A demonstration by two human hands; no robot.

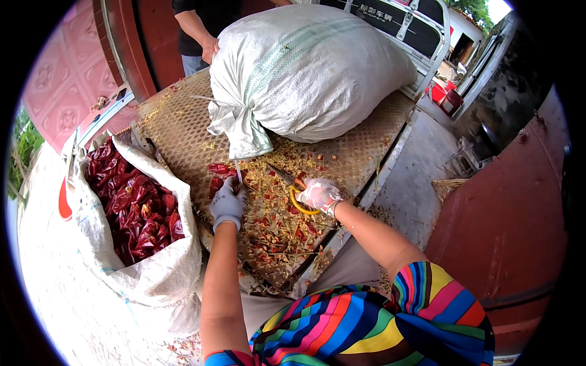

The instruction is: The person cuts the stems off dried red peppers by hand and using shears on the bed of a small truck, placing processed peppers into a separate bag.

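Note:
A scissors (302, 204) with yellow handles is in my gloved right hand (320, 194), its dark blades pointing up and left over the metal bed. My gloved left hand (228, 205) is closed, and a narrow white strip (238, 171) runs into its fingers from the big sack's neck. Dried red chilies (218, 169) lie right beside those fingertips. The big white woven sack (323, 67), green-striped and full, lies on its side with its gathered neck (247, 131) toward me.
An open white sack (160, 259) of dried red chilies (134, 204) stands at the left. Seeds and chili scraps cover the rusty patterned bed (177, 125). Behind the big sack another person's hand (209, 49) touches it. A white metal frame (421, 67) stands beyond; red panels (500, 226) flank the right.

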